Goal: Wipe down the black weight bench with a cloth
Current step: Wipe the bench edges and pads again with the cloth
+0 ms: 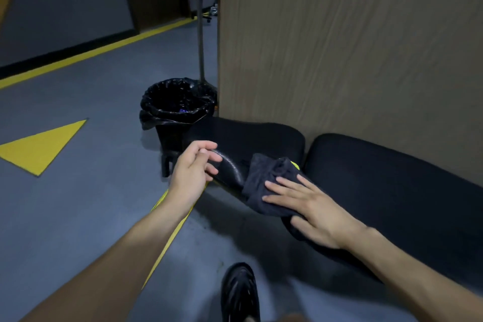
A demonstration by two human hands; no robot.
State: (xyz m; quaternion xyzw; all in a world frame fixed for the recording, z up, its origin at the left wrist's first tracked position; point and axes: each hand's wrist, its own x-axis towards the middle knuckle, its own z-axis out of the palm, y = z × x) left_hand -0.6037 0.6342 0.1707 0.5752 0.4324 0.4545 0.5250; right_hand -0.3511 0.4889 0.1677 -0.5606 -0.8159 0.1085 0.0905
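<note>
The black weight bench lies along a wooden wall, with a seat pad point(256, 138) on the left and a longer back pad point(392, 180) on the right. A dark grey cloth point(264, 178) with a small yellow tag is draped over the front edge near the gap between the pads. My right hand point(311, 206) presses flat on the cloth, fingers spread. My left hand point(194, 165) grips the near left edge of the seat pad, thumb on top.
A black bin point(177, 110) lined with a black bag stands just left of the bench end, with a metal pole point(200, 42) behind it. The wooden wall panel point(352, 47) rises right behind the bench. My black shoe point(239, 293) is on the grey floor with yellow markings.
</note>
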